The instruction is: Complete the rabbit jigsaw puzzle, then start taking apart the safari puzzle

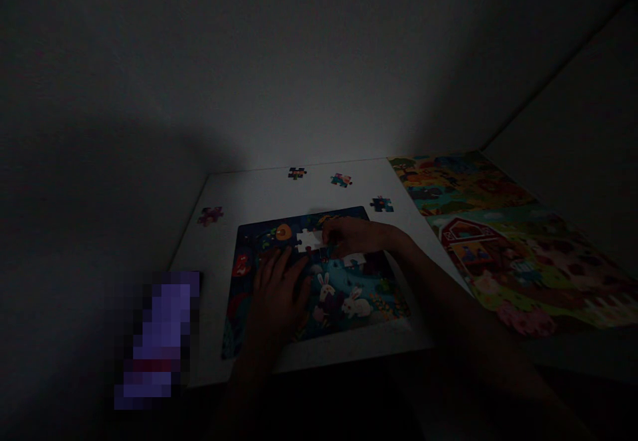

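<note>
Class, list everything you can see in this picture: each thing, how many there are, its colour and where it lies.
jigsaw puzzle: one, dark blue with white rabbits, part-built with a gap, on the white surface
loose puzzle pieces: four, dark and multicoloured, beyond and left of the puzzle
white surface: one, white, under the puzzle
farm picture: one, green with a red barn, right of the white surface
blurred patch: one, purple, lower left, too pixelated to identify
left hand: one, shadowed, spread on the puzzle
right hand: one, shadowed, on the puzzle beside the gap

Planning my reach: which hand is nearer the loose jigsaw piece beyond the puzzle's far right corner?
Right: the right hand sits just below and left of the loose jigsaw piece; the left hand rests farther down and left.
</note>
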`<state>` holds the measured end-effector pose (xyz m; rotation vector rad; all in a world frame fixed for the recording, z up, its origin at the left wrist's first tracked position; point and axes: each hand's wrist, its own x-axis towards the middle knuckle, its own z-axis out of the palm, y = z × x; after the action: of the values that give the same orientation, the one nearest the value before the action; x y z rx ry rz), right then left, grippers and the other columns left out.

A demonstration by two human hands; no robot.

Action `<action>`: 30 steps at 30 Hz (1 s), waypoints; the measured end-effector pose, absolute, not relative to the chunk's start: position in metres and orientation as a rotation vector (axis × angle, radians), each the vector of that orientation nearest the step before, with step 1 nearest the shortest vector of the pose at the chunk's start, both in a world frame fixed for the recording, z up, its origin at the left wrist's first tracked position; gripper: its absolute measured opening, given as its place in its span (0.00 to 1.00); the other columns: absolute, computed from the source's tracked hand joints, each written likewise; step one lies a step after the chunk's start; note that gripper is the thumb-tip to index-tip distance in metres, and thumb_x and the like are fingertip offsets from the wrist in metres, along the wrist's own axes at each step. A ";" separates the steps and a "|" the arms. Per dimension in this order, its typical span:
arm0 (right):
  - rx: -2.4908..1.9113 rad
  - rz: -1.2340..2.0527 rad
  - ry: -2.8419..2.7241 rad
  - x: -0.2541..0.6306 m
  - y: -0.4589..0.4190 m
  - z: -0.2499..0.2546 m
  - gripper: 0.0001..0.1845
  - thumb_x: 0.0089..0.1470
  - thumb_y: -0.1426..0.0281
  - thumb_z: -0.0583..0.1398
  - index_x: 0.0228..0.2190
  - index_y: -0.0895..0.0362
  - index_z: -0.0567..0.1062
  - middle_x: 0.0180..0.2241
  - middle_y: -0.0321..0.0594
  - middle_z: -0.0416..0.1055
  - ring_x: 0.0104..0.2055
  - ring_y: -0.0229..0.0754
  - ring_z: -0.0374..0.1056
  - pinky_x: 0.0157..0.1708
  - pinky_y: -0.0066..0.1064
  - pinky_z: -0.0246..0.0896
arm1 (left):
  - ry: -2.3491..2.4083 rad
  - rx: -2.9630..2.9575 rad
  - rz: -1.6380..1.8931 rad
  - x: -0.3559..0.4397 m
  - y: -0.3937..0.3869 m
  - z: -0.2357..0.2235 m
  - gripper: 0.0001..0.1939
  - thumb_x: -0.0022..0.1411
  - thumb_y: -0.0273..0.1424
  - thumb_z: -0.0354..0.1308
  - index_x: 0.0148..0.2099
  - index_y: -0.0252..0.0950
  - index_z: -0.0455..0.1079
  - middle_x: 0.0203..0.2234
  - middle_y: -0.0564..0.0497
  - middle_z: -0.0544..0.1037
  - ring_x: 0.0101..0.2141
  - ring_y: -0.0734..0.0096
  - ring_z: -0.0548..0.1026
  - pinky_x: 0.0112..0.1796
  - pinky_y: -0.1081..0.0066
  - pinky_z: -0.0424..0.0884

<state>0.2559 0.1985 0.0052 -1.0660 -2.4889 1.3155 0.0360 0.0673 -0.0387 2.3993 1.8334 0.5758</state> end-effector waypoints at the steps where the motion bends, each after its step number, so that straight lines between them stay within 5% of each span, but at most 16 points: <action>1: -1.065 1.312 -2.490 0.256 0.198 0.005 0.15 0.43 0.74 0.66 0.36 0.55 0.72 0.35 0.36 0.69 0.34 0.39 0.64 0.32 0.28 0.57 | 1.834 2.400 0.571 0.036 0.067 -0.039 0.20 0.70 0.40 0.48 0.58 0.41 0.70 0.63 0.44 0.66 0.64 0.51 0.59 0.61 0.45 0.59; 18: -1.047 1.202 -2.637 0.251 0.193 0.006 0.12 0.48 0.75 0.65 0.37 0.57 0.73 0.40 0.41 0.71 0.39 0.41 0.65 0.39 0.31 0.61 | 1.819 2.501 0.503 0.037 0.066 -0.037 0.21 0.69 0.40 0.49 0.60 0.42 0.68 0.63 0.43 0.65 0.64 0.50 0.59 0.61 0.44 0.57; 30: -1.011 1.281 -2.461 0.247 0.202 -0.008 0.08 0.47 0.78 0.64 0.32 0.58 0.74 0.32 0.36 0.72 0.33 0.38 0.66 0.36 0.29 0.60 | 1.582 2.699 0.426 0.039 0.066 -0.035 0.19 0.69 0.40 0.51 0.61 0.51 0.66 0.65 0.50 0.62 0.64 0.52 0.59 0.61 0.42 0.57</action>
<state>0.2473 0.2018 -0.0080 -1.0113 -2.4612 1.2810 0.0395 0.0655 -0.0355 2.6986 1.5819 0.4259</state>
